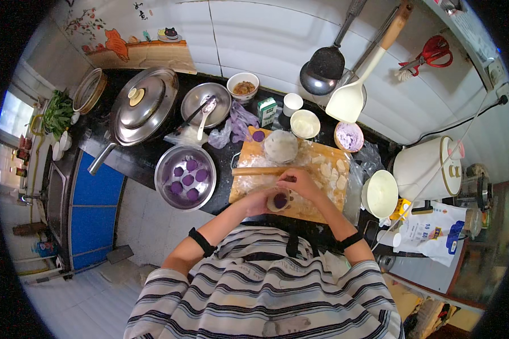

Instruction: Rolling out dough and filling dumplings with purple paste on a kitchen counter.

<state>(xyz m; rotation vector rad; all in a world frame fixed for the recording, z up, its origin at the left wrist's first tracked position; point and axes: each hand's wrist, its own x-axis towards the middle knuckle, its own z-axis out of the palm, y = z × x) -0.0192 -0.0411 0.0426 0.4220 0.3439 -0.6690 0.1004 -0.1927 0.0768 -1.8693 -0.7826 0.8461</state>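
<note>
My left hand (258, 202) holds a round dough wrapper (273, 207) near the front edge of the wooden cutting board (246, 193). A purple ball of filling (281, 201) sits in the middle of that wrapper. Just above it, my right hand (302, 183) is bent with its fingertips drawn close together, and whether they pinch anything is unclear. Behind the hands lies a wooden rolling pin (254, 171), its right end partly hidden by my right hand. A pale rounded dough mass (281, 146) rests at the back of the floured board, and several small dough pieces (340, 183) are on the right.
Left of the board stands a steel bowl (158, 180) with several purple balls (188, 180). A lidded pan (144, 104) is farther left. On the right are a pale green bowl (379, 194), a white cooker (422, 171) and a flour bag (432, 231). Spatulas (345, 104) hang above.
</note>
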